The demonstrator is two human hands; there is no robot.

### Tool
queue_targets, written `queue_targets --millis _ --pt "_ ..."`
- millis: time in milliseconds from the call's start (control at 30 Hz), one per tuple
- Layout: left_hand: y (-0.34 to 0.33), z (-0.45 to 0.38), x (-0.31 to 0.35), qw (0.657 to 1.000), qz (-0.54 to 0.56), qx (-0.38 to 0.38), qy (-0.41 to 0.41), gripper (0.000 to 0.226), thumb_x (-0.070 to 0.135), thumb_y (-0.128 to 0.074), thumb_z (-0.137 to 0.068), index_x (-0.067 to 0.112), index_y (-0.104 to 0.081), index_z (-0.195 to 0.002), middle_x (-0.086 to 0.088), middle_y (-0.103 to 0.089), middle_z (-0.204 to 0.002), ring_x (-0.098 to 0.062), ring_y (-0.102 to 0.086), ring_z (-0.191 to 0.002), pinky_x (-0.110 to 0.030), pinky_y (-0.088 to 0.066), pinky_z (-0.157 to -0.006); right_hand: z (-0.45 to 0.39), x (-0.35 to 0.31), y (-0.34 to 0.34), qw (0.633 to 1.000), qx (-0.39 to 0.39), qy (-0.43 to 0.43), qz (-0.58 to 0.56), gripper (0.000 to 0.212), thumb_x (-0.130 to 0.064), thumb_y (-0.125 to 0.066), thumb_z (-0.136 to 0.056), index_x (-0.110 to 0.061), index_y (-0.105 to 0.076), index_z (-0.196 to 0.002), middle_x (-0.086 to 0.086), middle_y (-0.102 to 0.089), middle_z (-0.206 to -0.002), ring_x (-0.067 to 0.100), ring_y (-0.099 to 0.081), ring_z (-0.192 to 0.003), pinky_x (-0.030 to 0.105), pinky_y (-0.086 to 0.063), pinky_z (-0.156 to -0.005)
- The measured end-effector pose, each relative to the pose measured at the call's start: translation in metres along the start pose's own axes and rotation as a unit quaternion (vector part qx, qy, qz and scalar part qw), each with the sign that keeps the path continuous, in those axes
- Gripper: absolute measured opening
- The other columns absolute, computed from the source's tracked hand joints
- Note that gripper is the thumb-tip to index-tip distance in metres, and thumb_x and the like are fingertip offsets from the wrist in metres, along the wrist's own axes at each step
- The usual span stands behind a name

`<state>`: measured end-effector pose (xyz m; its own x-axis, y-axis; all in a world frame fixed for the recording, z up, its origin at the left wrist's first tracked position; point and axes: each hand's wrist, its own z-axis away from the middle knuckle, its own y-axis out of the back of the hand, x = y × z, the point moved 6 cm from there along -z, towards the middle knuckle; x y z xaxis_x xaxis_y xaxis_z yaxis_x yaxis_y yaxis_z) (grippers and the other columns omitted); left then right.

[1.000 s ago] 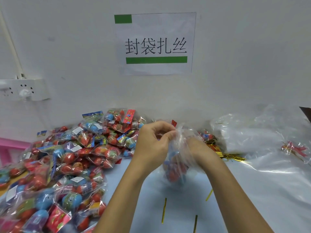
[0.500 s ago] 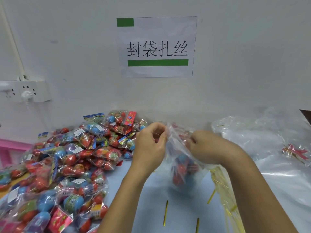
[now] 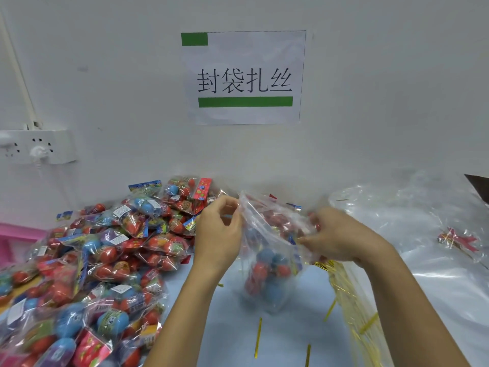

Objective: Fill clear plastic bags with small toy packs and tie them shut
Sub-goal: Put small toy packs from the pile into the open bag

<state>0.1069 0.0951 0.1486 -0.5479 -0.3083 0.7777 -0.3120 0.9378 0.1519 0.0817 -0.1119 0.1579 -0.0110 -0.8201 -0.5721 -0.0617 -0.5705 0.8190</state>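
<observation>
A clear plastic bag (image 3: 270,263) with red and blue toy packs in its bottom hangs in the middle, just above the table. My left hand (image 3: 218,234) pinches the left edge of the bag's mouth. My right hand (image 3: 341,237) grips the right edge, so the mouth is stretched wide between them. A big heap of toy packs (image 3: 87,263) covers the table to the left. Gold twist ties (image 3: 258,337) lie loose on the table below the bag.
A bundle of gold ties in a clear sleeve (image 3: 352,295) lies under my right forearm. Empty clear bags (image 3: 412,221) pile up at the right, with a red-and-gold bow (image 3: 457,239) on them. A pink tray (image 3: 16,234) and a wall socket (image 3: 39,147) are at the left.
My hands have moved apart and pulled the bag's gathered mouth wide. My right hand shifted to the right. The bag hangs lower and fuller in view.
</observation>
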Motion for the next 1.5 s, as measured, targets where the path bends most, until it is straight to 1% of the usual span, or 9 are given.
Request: queue_targets --millis 100,267,533,733,900,1100,1233,1333,1500 --pt "0.016 -0.002 0.008 0.994 0.018 0.099 -0.037 0.012 0.011 -0.062 -0.096 0.016 -0.065 -0.086 0.006 -0.068 -0.076 -0.013 -0.063 -0.07 -0.027 -0.053 -0.065 -0.002 -0.005 0.021 0.983 0.16 0.037 -0.085 0.016 -0.021 -0.065 -0.09 -0.026 -0.06 -0.076 -0.007 -0.068 -0.075 0.012 -0.062 -0.067 0.026 -0.044 -0.059" --pt "0.012 -0.002 0.01 0.998 -0.01 0.044 -0.045 0.011 0.007 -0.06 -0.096 0.012 -0.066 -0.089 0.003 -0.068 -0.076 -0.015 -0.065 -0.07 -0.034 -0.055 -0.067 -0.006 -0.004 0.011 0.987 0.139 0.046 -0.069 0.021 -0.023 -0.065 -0.089 -0.024 -0.069 -0.068 0.002 -0.071 -0.067 0.02 -0.066 -0.067 0.028 -0.048 -0.06" --pt "0.023 -0.007 0.017 0.995 -0.049 0.058 -0.071 0.019 0.007 -0.057 -0.096 0.022 -0.062 -0.087 0.01 -0.065 -0.076 -0.004 -0.062 -0.066 -0.019 -0.051 -0.059 -0.012 0.006 0.012 0.974 0.183 0.02 -0.13 0.024 -0.021 -0.065 -0.089 -0.023 -0.072 -0.113 -0.003 -0.069 -0.084 0.012 -0.063 -0.077 0.026 -0.044 -0.069" --pt "0.018 -0.009 0.006 0.997 -0.056 0.0 -0.043 0.018 0.004 -0.054 -0.098 0.015 -0.063 -0.088 0.001 -0.066 -0.073 -0.019 -0.064 -0.066 -0.043 -0.055 -0.062 -0.012 0.009 0.003 0.977 0.151 0.011 -0.151 0.005 -0.023 -0.065 -0.09 -0.028 -0.068 -0.09 -0.001 -0.072 -0.075 0.016 -0.069 -0.065 0.032 -0.053 -0.066" --pt "0.015 -0.009 0.004 0.998 -0.037 -0.023 -0.035 0.022 0.004 -0.051 -0.099 0.02 -0.061 -0.088 0.009 -0.067 -0.072 -0.006 -0.063 -0.06 -0.022 -0.051 -0.055 -0.012 0.007 0.009 0.979 0.155 0.021 -0.133 0.029 -0.029 -0.071 -0.087 -0.028 -0.067 -0.115 -0.011 -0.063 -0.084 0.007 -0.062 -0.077 0.028 -0.047 -0.069" --pt "0.004 -0.005 0.014 0.996 -0.031 -0.061 -0.052 0.02 0.011 -0.055 -0.1 0.023 -0.064 -0.088 0.006 -0.067 -0.074 -0.007 -0.063 -0.065 -0.016 -0.048 -0.056 0.005 -0.025 0.025 0.949 0.216 0.171 -0.152 0.016 -0.013 -0.08 -0.083 -0.024 -0.074 -0.093 0.004 -0.064 -0.088 0.0 -0.059 -0.067 0.011 -0.046 -0.05" --pt "-0.004 -0.004 0.024 0.993 -0.022 -0.097 -0.066 0.014 0.012 -0.057 -0.099 0.019 -0.066 -0.09 0.006 -0.069 -0.073 -0.01 -0.066 -0.068 -0.024 -0.052 -0.06 0.009 -0.04 0.018 0.961 0.137 0.213 -0.111 0.031 -0.005 -0.067 -0.088 -0.031 -0.08 -0.077 -0.007 -0.073 -0.068 0.003 -0.066 -0.062 0.017 -0.053 -0.055" --pt "-0.011 -0.001 0.03 0.987 -0.021 -0.137 -0.078 0.012 0.012 -0.058 -0.098 0.017 -0.066 -0.091 0.002 -0.069 -0.072 -0.018 -0.067 -0.069 -0.033 -0.053 -0.06 0.009 -0.043 -0.004 0.981 0.023 0.194 -0.001 0.046 -0.035 -0.057 -0.093 -0.038 -0.066 -0.048 -0.014 -0.043 -0.046 0.007 -0.041 -0.045 0.013 -0.033 -0.045" --pt "-0.019 0.005 0.035 0.978 -0.007 -0.185 -0.097 0.01 0.014 -0.06 -0.097 0.015 -0.066 -0.089 -0.006 -0.066 -0.07 -0.029 -0.059 -0.063 -0.028 -0.045 -0.051 0.004 -0.042 -0.033 0.981 -0.029 0.175 0.075 0.023 -0.029 -0.059 -0.091 -0.021 -0.071 -0.074 -0.004 -0.066 -0.065 0.011 -0.06 -0.06 0.026 -0.05 -0.051"
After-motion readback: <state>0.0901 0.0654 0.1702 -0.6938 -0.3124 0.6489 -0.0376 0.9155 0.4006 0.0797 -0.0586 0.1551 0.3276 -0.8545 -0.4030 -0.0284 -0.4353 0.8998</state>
